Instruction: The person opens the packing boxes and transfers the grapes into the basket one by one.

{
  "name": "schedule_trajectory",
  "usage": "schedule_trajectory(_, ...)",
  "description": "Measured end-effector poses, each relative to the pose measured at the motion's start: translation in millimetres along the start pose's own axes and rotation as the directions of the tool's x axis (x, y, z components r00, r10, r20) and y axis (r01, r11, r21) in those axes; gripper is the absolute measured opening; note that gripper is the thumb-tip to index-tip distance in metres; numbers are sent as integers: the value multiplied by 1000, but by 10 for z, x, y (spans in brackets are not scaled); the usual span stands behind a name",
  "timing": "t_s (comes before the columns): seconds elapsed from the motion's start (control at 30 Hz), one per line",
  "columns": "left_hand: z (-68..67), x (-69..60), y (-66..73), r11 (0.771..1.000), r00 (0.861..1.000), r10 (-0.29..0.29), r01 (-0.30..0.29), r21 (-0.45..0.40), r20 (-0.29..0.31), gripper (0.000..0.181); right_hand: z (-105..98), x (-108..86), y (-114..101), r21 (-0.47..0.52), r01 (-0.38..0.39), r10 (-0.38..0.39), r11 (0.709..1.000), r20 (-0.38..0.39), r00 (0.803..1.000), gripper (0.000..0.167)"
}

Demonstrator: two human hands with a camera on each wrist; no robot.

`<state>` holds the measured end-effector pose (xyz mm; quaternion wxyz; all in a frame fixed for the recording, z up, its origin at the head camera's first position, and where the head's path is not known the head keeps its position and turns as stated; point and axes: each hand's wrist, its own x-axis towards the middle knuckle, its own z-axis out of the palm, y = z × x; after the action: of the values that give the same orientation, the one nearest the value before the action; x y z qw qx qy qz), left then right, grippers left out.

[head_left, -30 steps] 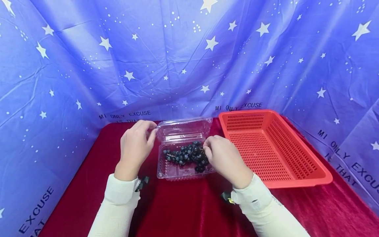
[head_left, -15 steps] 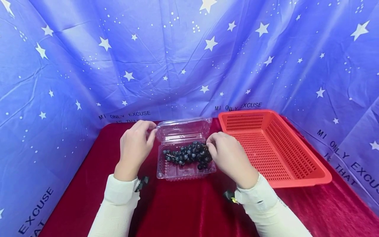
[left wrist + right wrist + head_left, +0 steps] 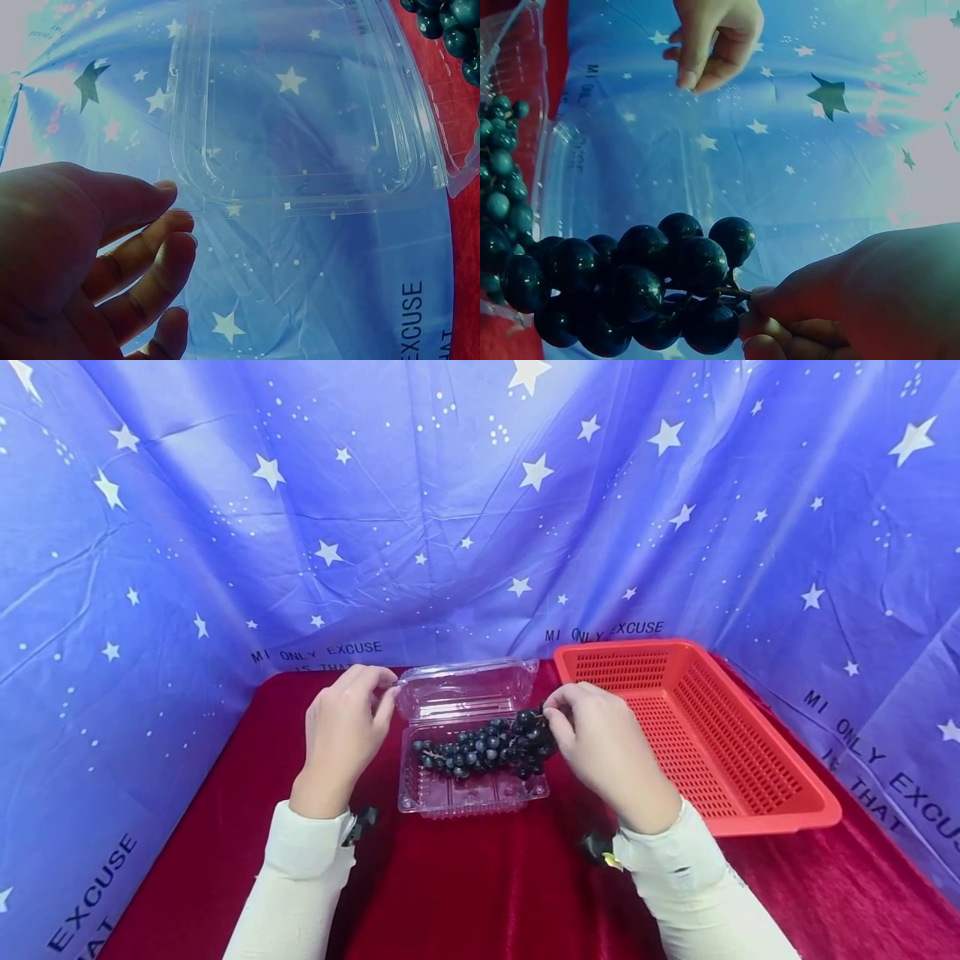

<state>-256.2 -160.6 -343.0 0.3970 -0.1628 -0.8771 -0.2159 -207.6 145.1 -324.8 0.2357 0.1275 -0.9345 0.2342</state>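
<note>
Two pinches: my left hand [image 3: 339, 727] holds the box lid [image 3: 467, 691] by its left corner, right hand [image 3: 606, 743] the grape stem [image 3: 731, 292], best lifted slowly.

The long fabric sleeves [image 3: 288, 893] are off-white. Small black devices [image 3: 362, 825] jut beside the cuffs [image 3: 307, 841], a yellow patch [image 3: 612, 861] at the right.

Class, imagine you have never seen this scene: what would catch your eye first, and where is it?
The red basket probably jumps out first, on the right of the table. Next, near the middle, dark grapes stretch from a clear box to the right hand, which pinches their stem. Behind hangs a blue curtain with white stars.
</note>
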Motion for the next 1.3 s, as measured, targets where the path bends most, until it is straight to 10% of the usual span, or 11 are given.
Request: schedule_trajectory(1.3,14,-9,18,1000,1000,-8,8,6,24,9,-666,2,540,-4,-172,170,985,-159,973,18)
